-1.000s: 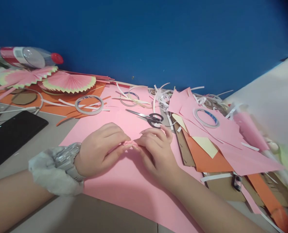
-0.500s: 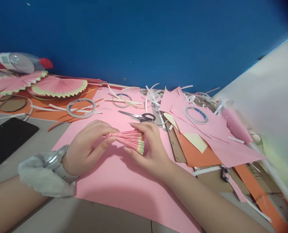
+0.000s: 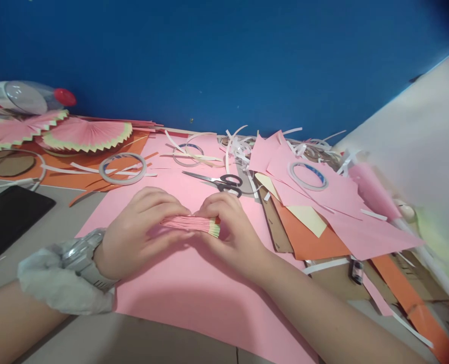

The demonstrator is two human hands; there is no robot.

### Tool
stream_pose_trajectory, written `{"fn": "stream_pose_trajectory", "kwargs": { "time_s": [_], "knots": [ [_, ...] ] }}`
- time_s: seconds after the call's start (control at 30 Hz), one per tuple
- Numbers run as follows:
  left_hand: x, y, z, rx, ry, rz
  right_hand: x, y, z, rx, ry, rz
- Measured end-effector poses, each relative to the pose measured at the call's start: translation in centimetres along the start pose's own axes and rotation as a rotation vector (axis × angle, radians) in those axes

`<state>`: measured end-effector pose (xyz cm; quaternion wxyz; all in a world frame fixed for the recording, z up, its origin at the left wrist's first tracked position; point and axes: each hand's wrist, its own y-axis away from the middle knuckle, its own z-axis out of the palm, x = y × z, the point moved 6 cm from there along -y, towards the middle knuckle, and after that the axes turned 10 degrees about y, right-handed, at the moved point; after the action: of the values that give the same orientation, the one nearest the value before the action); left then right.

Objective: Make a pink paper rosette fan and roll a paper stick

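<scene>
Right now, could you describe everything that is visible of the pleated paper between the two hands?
The pleated paper is a narrow bundle of many pink folds, pressed together, with a pale yellow-green band at its right end. It is held crosswise over the pink sheet; contact is unclear. The left hand grips its left part, the right hand its right; both partly cover it.
</scene>
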<state>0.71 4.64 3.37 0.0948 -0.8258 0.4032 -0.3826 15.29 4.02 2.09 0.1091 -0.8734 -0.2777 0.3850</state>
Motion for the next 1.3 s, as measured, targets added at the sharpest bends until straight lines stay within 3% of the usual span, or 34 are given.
{"fn": "stream_pose_trajectory", "kwargs": {
  "time_s": [0.13, 0.57, 0.9, 1.13, 1.3],
  "knots": [
    [0.5, -0.1, -0.1, 0.006, 0.046, 0.014, -0.3, 0.0, 0.2, -0.016, 0.006, -0.014],
    [-0.1, 0.3, -0.2, 0.065, 0.078, -0.116, -0.4, 0.3, 0.2, 0.019, 0.050, -0.042],
    [0.2, 0.3, -0.5, 0.058, 0.097, -0.027, 0.7, 0.5, 0.3, -0.010, -0.103, 0.121],
    [0.0, 0.3, -0.4, 0.074, 0.079, -0.034, 0.3, 0.4, -0.3, 0.092, -0.123, 0.039],
    [-0.5, 0.0, 0.2, 0.018, 0.131, -0.134, 0.6, 0.3, -0.3, 0.120, -0.120, 0.045]
  ]
}}
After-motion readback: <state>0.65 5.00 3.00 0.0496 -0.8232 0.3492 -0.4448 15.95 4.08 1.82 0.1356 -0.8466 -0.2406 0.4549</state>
